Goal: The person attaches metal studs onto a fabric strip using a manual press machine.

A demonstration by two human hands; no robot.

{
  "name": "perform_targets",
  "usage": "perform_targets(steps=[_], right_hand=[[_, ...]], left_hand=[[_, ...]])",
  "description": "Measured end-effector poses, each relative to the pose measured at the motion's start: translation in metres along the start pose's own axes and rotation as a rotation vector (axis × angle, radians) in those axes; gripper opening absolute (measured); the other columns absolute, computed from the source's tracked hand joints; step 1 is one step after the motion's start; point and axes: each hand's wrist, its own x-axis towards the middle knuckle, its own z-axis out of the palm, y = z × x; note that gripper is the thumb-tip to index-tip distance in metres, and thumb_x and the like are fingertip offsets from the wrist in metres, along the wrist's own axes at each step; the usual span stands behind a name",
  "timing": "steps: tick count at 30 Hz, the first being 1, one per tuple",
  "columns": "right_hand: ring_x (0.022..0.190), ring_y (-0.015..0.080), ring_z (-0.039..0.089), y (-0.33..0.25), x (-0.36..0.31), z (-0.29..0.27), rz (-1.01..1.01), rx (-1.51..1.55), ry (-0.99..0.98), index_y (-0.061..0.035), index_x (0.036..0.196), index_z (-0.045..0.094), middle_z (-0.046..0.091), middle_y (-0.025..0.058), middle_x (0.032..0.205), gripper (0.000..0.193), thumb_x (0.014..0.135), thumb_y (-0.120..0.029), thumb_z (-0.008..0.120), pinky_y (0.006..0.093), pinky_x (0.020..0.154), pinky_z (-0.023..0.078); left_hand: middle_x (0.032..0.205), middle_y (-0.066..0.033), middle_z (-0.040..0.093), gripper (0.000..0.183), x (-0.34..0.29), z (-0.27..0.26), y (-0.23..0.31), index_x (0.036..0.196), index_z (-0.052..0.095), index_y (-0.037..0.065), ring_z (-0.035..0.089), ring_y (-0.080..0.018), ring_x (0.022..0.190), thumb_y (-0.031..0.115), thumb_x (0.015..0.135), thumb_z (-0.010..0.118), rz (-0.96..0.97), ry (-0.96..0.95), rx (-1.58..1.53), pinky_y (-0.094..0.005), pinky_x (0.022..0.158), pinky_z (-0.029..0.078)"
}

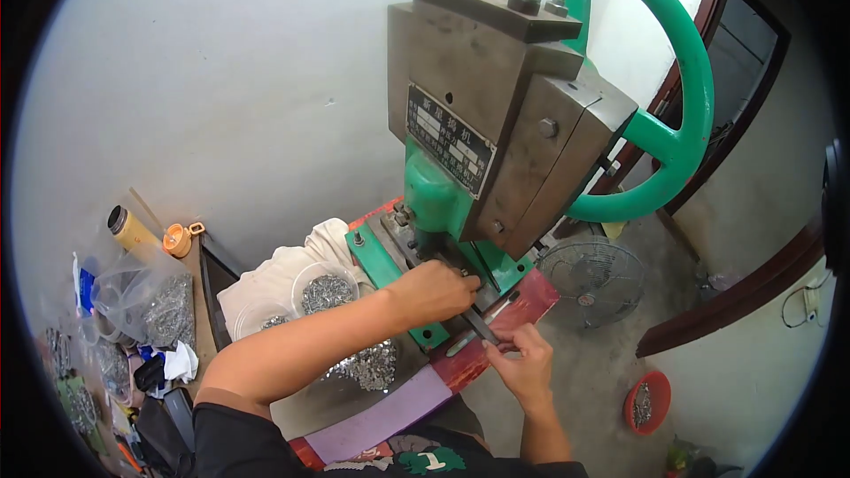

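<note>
Below the head of a hand press [482,62], a dark flat bar [482,326] slanted out from the working area toward the person, over the red board [537,294] that bore the press. The right hand [522,363] pinched the bar's near end between thumb and fingers. Just beyond it, the left hand [434,290] lay with bent fingers over the far part of the bar, close under the press; its fingertips were partly hidden, so whether it gripped anything could not be told.

Around the hands stood the press's green base [370,258], bolted at its corners. Above rose a heavy grey metal body with a dark label plate [449,137] on its front, bolts on top, and a large green wheel [695,80] behind it to the right.

Left of the base, a clear tub [299,290] held small shiny metal pieces, and more loose pieces [372,367] lay below the left forearm. A cream cloth [257,276] was spread beside the tub. Nearer the person, a purple strip [390,418] ran along the front.

Farther left stood a yellow bottle [133,230], with an orange lid [178,240] beside it, a clear bag [168,310] of metal pieces and a white tissue [181,361]. To the right, a fan [585,299] and a red basin [662,398] with metal pieces stood on the grey floor [584,372].
</note>
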Motion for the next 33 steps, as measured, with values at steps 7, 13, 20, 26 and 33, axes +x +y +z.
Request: perform_targets(steps=[7, 13, 20, 26, 33], right_hand=[[0.066, 0.015, 0.07, 0.007, 0.008, 0.022, 0.025, 0.083, 0.0, 0.0037, 0.096, 0.073, 0.067, 0.0103, 0.085, 0.022, 0.076, -0.003, 0.082, 0.0255, 0.057, 0.056], [0.078, 0.0205, 0.071, 0.019, 0.034, 0.045, -0.12, 0.143, -0.025, -0.0003, 0.102, 0.075, 0.067, 0.0108, 0.087, 0.021, 0.082, -0.003, 0.077, 0.0306, 0.066, 0.055], [0.091, 0.0349, 0.058, 0.055, 0.085, 0.061, -0.31, -0.182, 0.014, -0.0036, 0.108, 0.071, 0.065, 0.0137, 0.101, 0.019, 0.096, -0.015, 0.061, 0.0401, 0.08, 0.046], [0.09, 0.041, 0.056, 0.065, 0.098, 0.067, -0.195, -0.044, -0.171, -0.0006, 0.1, 0.061, 0.059, 0.0191, 0.098, 0.015, 0.098, -0.015, 0.058, 0.0428, 0.08, 0.045], [0.089, 0.0416, 0.056, 0.059, 0.099, 0.071, -0.202, -0.058, -0.143, 0.0011, 0.098, 0.06, 0.058, 0.0216, 0.094, 0.016, 0.098, -0.014, 0.057, 0.0444, 0.078, 0.045]], left_hand=[[0.092, -0.0012, 0.059, 0.015, -0.01, -0.005, 0.013, 0.088, 0.07, 0.008, 0.063, -0.0182, 0.094, 0.018, 0.084, 0.059, -0.086, -0.03, 0.126, -0.0327, 0.075, 0.051], [0.118, -0.0059, 0.059, 0.038, -0.047, 0.016, 0.025, 0.119, 0.064, 0.003, 0.056, -0.0191, 0.115, 0.017, 0.085, 0.056, -0.231, 0.024, 0.108, -0.0315, 0.09, 0.045], [0.147, -0.0095, 0.05, 0.059, -0.055, 0.046, 0.042, 0.144, 0.048, 0.004, 0.051, -0.0232, 0.13, 0.014, 0.086, 0.053, -0.453, 0.184, 0.03, -0.0347, 0.102, 0.042], [0.15, -0.0089, 0.048, 0.062, -0.055, 0.064, 0.052, 0.146, 0.047, 0.005, 0.049, -0.0235, 0.134, 0.012, 0.085, 0.054, -0.533, 0.287, -0.06, -0.0353, 0.103, 0.042], [0.15, -0.009, 0.048, 0.064, -0.053, 0.078, 0.057, 0.145, 0.049, 0.005, 0.049, -0.024, 0.135, 0.007, 0.082, 0.056, -0.585, 0.387, -0.17, -0.0364, 0.104, 0.042]])
